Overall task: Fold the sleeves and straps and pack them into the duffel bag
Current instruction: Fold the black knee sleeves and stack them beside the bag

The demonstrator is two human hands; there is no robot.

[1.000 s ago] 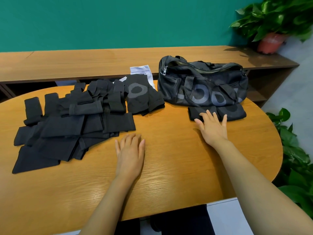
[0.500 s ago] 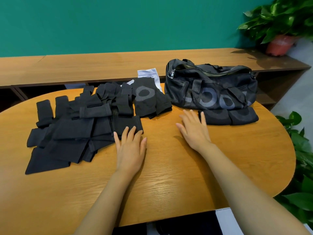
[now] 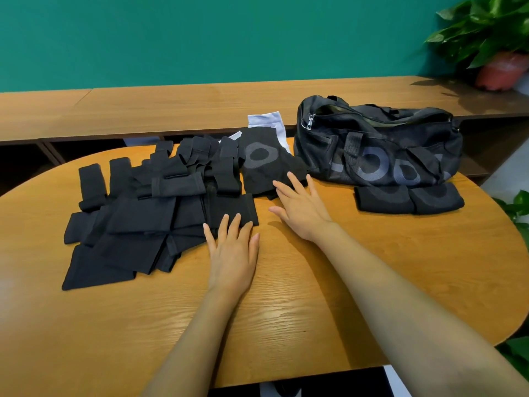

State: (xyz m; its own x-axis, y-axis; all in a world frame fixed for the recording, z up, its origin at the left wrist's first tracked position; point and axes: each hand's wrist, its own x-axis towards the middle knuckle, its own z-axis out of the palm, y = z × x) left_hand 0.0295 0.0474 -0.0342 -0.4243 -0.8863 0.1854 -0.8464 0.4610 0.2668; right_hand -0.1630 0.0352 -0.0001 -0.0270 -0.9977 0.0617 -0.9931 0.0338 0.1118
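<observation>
A heap of black sleeves and straps (image 3: 148, 213) covers the left half of the oval wooden table (image 3: 400, 267). A black knee sleeve with a grey ring (image 3: 264, 161) lies at the heap's right end. The black mesh duffel bag (image 3: 378, 144) stands at the back right with its zip open. Two folded black sleeves (image 3: 406, 197) lie just in front of the bag. My left hand (image 3: 233, 253) lies flat, fingertips on the edge of a black sleeve (image 3: 232, 207). My right hand (image 3: 300, 207) is spread flat, fingertips reaching the ringed knee sleeve.
A white sleeve (image 3: 267, 121) pokes out behind the ringed one. A long wooden shelf (image 3: 171, 107) runs behind the table against a green wall. A potted plant (image 3: 498, 67) stands on the shelf's right end, and more leaves (image 3: 519, 204) show past the table's right edge.
My right hand has left the folded sleeves by the bag and slid left to the ringed knee sleeve. My left hand has moved forward onto the heap's edge.
</observation>
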